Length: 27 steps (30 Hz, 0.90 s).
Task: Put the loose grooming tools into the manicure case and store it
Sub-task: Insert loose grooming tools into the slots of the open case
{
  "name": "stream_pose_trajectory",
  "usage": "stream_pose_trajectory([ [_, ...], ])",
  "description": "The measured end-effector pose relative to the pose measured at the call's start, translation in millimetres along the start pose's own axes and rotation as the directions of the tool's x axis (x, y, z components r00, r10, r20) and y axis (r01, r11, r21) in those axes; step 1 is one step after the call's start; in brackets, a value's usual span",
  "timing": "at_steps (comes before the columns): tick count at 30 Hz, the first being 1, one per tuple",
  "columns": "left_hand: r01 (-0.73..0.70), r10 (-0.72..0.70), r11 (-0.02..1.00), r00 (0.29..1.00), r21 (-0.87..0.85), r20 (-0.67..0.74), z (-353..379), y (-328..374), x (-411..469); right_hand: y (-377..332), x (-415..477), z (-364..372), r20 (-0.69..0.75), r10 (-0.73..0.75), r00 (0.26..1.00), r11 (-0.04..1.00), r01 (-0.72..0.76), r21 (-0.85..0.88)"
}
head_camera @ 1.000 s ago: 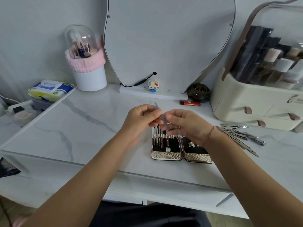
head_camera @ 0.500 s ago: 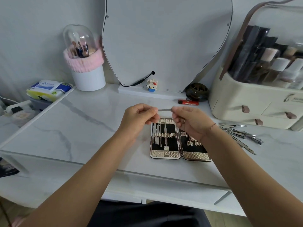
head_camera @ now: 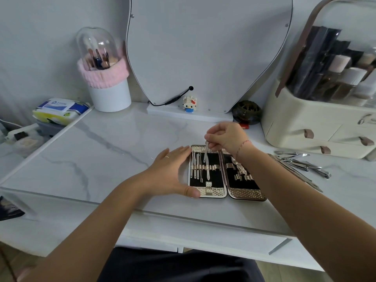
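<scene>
The manicure case (head_camera: 243, 194) lies open flat on the marble desk, gold-textured rim, black lining. Several thin metal tools sit under the strap in its left half. My right hand (head_camera: 227, 137) hovers over the far edge of the left half and pinches a slim metal tool (head_camera: 206, 152) that points down into that half. My left hand (head_camera: 171, 171) lies flat on the desk against the case's left edge, fingers straight, thumb at the near corner. A pile of loose grooming tools (head_camera: 301, 163) lies on the desk to the right of the case.
A cream cosmetics organiser (head_camera: 317, 127) with drawers stands at the right, just behind the loose tools. A mirror (head_camera: 203, 47) stands at the back, with a small toy figure (head_camera: 189, 103) and a dark round jar (head_camera: 247, 111). A brush holder (head_camera: 105, 78) and wipes pack (head_camera: 59, 110) sit at the left.
Both hands held the slim tool above the case. Now my left hand has let go and dropped to the case's left edge, while my right hand lowers the tool toward the left half.
</scene>
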<state>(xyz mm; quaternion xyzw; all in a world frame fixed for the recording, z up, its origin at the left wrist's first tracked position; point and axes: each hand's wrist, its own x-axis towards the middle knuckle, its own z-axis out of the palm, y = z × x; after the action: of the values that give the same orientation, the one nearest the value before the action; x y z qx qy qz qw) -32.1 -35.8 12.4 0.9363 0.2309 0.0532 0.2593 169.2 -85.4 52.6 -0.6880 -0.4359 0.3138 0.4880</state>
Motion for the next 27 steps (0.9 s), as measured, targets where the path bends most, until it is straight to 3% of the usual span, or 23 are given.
stream_pose_trajectory([
  [14, -0.017, 0.017, 1.000, 0.999, 0.015, -0.029, 2.1, -2.8, 1.0, 0.0, 7.6, 1.1, 0.123, 0.025, 0.992, 0.998, -0.017, -0.065],
  [17, -0.018, 0.018, 1.000, 0.999, 0.007, -0.032, 1.7, -1.8, 0.6, 0.9, 7.9, 0.4, 0.129, -0.021, 0.991, 0.974, 0.050, -0.221],
  [20, -0.023, 0.023, 1.000, 0.999, -0.002, -0.039, 1.6, -1.5, 0.1, 0.7, 6.2, -3.2, 0.135, -0.154, 0.979, 0.840, 0.202, -0.503],
  [27, -0.014, 0.014, 1.000, 0.999, -0.008, -0.036, 1.6, 0.1, -0.6, 14.1, -8.3, -11.8, 0.245, -0.192, 0.950, 0.753, 0.303, -0.584],
])
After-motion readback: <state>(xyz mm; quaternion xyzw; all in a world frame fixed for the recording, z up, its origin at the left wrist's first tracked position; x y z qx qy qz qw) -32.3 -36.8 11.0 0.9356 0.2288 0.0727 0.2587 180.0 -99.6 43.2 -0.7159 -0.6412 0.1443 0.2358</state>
